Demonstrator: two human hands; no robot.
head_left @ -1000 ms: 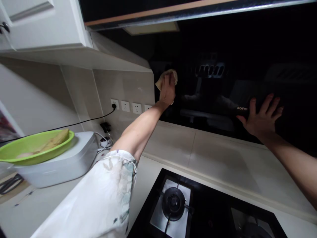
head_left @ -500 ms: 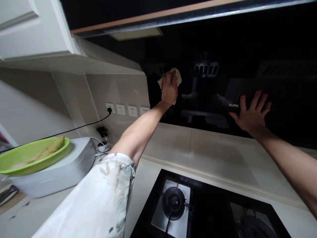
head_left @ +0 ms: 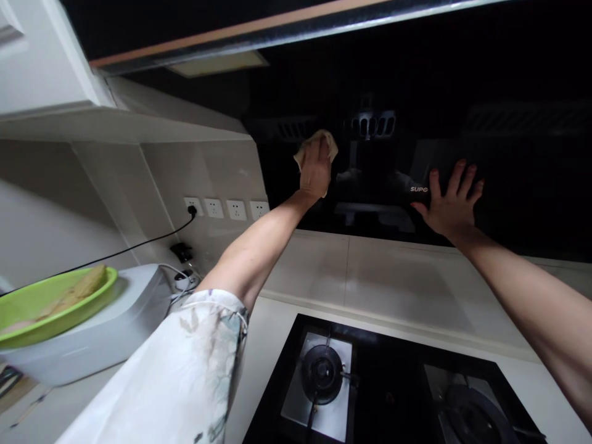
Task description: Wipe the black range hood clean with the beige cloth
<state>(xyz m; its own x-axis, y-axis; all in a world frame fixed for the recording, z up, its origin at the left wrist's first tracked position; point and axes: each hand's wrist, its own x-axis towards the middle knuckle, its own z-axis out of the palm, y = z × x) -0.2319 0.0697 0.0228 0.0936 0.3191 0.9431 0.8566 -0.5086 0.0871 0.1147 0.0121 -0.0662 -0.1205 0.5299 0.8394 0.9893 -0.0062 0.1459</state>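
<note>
**Cloth on the glossy hood panel**

The left hand (head_left: pixel 315 172) presses a crumpled beige cloth (head_left: pixel 319 140) against the black range hood panel (head_left: pixel 370 166), fingers closed over the fabric. The right hand (head_left: pixel 448 200) lies flat on the same glass, fingers spread. The wiping looks mid-course; how much of the smooth, mirror-like panel is cleaned cannot be told. Below lie a pale surface (head_left: pixel 393 283) and a gas hob (head_left: pixel 324 376).

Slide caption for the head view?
Left hand presses cloth on black hood panel; right hand braces flat.
</note>
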